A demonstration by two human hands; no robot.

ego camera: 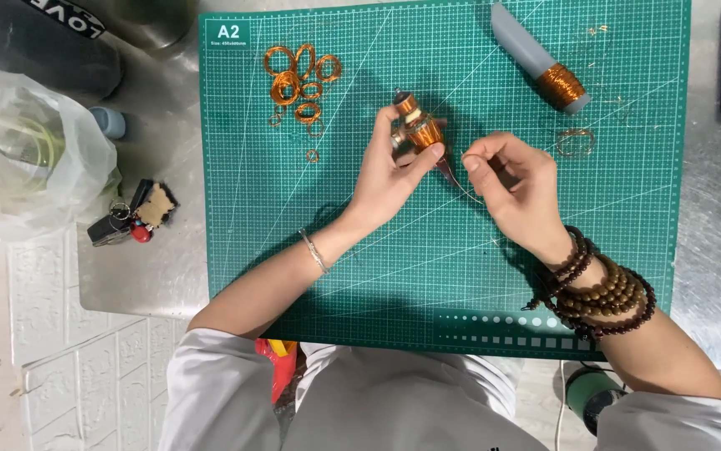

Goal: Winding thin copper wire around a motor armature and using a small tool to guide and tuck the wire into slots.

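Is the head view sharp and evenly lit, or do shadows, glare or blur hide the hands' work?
Head view: sharp, evenly lit; soft shadows under both arms on the green mat; mild sheen on the metal table; left hand and right hand unblurred, the wound coil clear.

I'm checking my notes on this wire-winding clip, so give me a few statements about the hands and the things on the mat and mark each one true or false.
1. The left hand holds a small part wound with copper wire. True.
2. The right hand lies flat and empty on the green cutting mat. False: it is raised, its fingers pinched on a thin strand of wire running from the wound part.
3. Loose copper wire rings lie near the mat's far left corner. True.
4. The grey bar wrapped with copper wire is in the left hand. False: it lies untouched on the mat, far right.
5. Bead bracelets are on the left wrist. False: they are on the right wrist; the left has a thin bangle.
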